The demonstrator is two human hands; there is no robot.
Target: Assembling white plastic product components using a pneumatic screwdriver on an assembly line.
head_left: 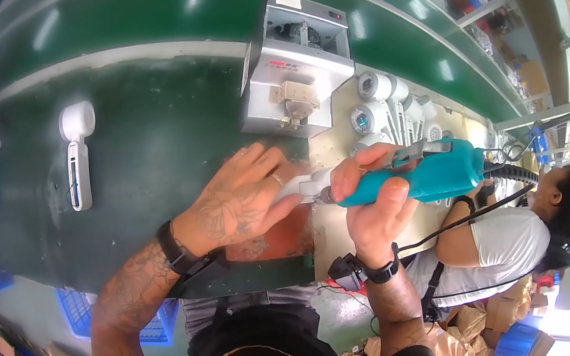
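My right hand (368, 191) grips the teal electric screwdriver (417, 176), its long axis level, tip pointing left. My left hand (244, 199) presses flat on the white part (299, 187) just at that tip.

teal screwdriver (417, 176), green bench (148, 147), white handheld device (78, 153)
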